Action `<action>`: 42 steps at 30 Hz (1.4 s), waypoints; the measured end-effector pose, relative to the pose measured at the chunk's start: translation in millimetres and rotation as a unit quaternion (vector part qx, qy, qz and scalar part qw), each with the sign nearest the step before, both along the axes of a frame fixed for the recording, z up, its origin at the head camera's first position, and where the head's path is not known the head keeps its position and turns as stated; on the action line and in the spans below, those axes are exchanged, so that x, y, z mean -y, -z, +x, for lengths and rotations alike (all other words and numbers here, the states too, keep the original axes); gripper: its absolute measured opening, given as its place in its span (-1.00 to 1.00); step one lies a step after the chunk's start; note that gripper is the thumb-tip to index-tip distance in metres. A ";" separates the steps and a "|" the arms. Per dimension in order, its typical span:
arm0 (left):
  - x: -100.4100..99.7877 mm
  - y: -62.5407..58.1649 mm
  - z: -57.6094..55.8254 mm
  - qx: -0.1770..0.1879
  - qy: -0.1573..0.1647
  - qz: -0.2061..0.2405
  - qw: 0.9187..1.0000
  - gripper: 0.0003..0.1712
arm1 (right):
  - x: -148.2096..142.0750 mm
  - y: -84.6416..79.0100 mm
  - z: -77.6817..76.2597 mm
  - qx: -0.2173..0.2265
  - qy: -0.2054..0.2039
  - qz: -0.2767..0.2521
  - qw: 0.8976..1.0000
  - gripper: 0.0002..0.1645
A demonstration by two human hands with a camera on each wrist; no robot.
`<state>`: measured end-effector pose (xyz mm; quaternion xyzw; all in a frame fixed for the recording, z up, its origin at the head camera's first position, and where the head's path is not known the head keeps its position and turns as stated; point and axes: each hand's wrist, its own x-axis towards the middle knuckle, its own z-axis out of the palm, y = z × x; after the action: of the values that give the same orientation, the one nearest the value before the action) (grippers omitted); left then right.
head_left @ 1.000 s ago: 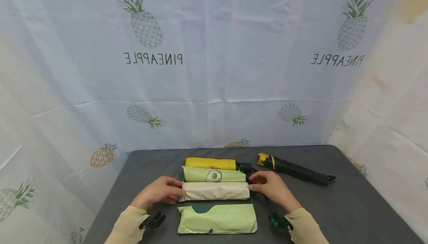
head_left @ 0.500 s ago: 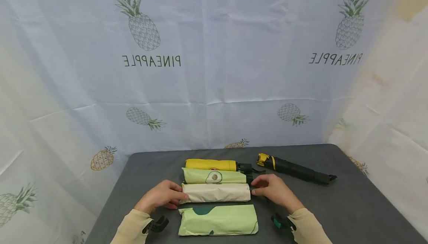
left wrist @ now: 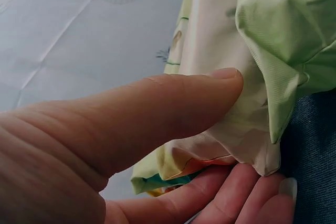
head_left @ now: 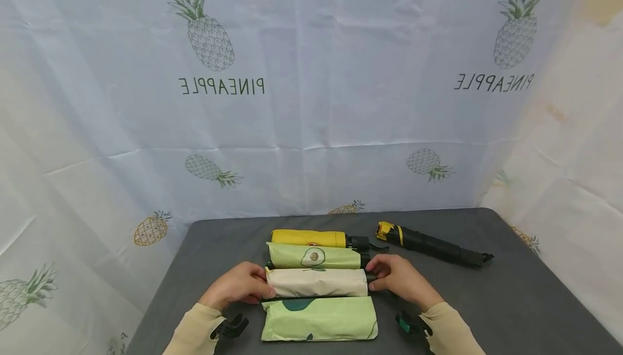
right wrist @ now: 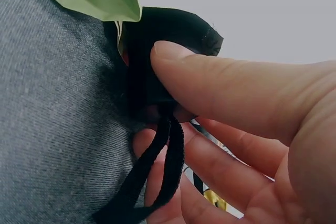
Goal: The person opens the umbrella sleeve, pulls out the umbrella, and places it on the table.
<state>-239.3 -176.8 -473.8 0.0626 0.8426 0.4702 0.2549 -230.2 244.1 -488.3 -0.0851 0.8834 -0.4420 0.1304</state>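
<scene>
A cream folding umbrella lies crosswise on the dark table between my hands. My left hand pinches its left end, thumb on top and fingers underneath, as the left wrist view shows. At the other end my right hand grips the black handle, which has a black strap loop hanging from it. Directly behind lies a light green umbrella with an avocado print. Closer to me is a wider green umbrella, whose corner overlaps the cream one in the left wrist view.
A yellow umbrella with a black handle forms the far end of the row. Apart at the back right, a black umbrella with a yellow end lies at an angle. A pineapple-print curtain hangs behind the table.
The cream umbrella has turned slightly, bringing a green leaf print into sight, and sits a little nearer the front green one. My right fingers have come onto its handle.
</scene>
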 end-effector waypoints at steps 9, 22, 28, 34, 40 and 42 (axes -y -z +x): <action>-0.5 2.8 -0.7 -0.014 0.013 0.001 1.000 -0.77 | 1.2 -2.0 0.8 0.000 0.006 0.027 1.000 -0.50; 2.0 -3.5 0.0 -0.026 0.024 0.028 0.999 -0.75 | 1.7 -14.5 5.2 0.000 0.004 0.007 1.000 -0.53; 6.0 -16.5 -0.8 -0.022 0.031 0.074 0.997 -0.58 | -2.6 -27.8 8.4 -0.008 -0.020 -0.029 0.999 -0.51; 9.4 -27.7 2.1 -0.035 0.021 0.101 0.994 -0.53 | -5.6 -38.5 11.9 0.000 -0.039 -0.079 0.996 -0.47; 11.1 -35.9 5.4 -0.031 0.001 0.168 0.985 -0.49 | -5.7 -47.2 14.8 0.002 -0.024 -0.110 0.994 -0.41; 11.0 -38.4 6.7 -0.030 0.000 0.187 0.982 -0.42 | -5.0 -50.0 15.8 0.006 -0.013 -0.132 0.991 -0.39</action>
<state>-232.6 -187.8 -435.4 0.1237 0.7469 0.6176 0.2130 -214.4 249.1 -438.3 -0.1103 0.8153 -0.5534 0.1295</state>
